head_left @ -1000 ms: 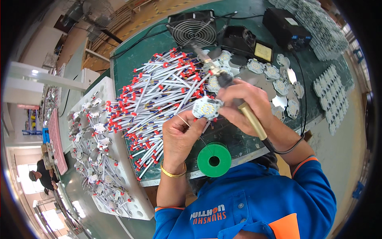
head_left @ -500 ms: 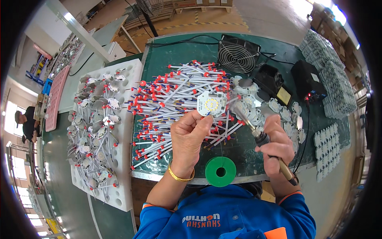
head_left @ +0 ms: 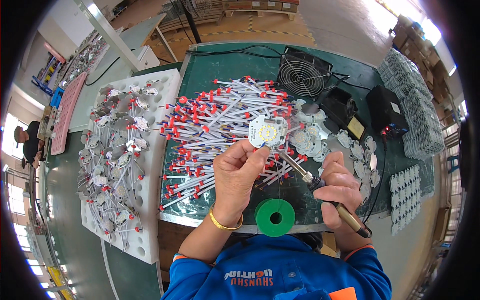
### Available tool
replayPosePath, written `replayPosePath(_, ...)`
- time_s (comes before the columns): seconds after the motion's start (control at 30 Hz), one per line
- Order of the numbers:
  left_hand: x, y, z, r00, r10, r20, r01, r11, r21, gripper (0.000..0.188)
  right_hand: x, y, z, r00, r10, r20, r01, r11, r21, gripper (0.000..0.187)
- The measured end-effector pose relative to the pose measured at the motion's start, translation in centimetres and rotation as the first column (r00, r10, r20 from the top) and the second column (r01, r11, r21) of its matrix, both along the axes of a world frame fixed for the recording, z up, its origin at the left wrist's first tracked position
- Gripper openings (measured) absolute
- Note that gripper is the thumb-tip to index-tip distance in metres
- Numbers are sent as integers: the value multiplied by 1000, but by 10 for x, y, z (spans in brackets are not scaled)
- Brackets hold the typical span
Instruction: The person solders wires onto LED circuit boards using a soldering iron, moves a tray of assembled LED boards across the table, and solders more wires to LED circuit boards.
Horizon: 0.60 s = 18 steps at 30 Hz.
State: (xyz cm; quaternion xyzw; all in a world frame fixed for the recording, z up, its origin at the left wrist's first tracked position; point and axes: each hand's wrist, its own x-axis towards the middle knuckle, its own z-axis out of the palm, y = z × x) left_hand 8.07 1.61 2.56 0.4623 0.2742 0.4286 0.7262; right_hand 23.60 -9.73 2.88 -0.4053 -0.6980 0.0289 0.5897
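Observation:
My left hand pinches a small white LED circuit board by its near edge, with a ring of yellowish chips facing up. In my right hand is a soldering iron, its tip pointing up and left to the board's lower edge near my left fingertips. Whether the tip touches the board I cannot tell. A thin strand of solder runs from the green spool at the table's front edge up towards the board. Beneath and behind lies a heap of white cables with red collars and blue wire ends.
Loose round boards lie right of the cables. Behind them stand a black fan, an iron holder and a black power unit. Stacked board panels rise at the right. A white foam tray at left carries wired boards.
The soldering iron's tip has come down and left to the board's lower edge, my right hand shifting slightly left. My left hand keeps its grip on the board.

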Motion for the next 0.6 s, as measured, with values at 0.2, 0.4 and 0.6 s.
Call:
replayPosePath(0.2,-2,1,-4,1000,-19,7,19,1000,16,4,-1,1,-2,1000,1,10,-1,1000,-10,25)
replayPosePath(0.4,-1,1,-3,1000,-1,-15,2,1000,21,4,-3,3,-1,1000,-18,-7,18,1000,-17,22)
replayPosePath(0.6,0,0,-8,999,34,1,-34,999,14,4,-2,3,-3,999,-42,26,43,999,-18,23)
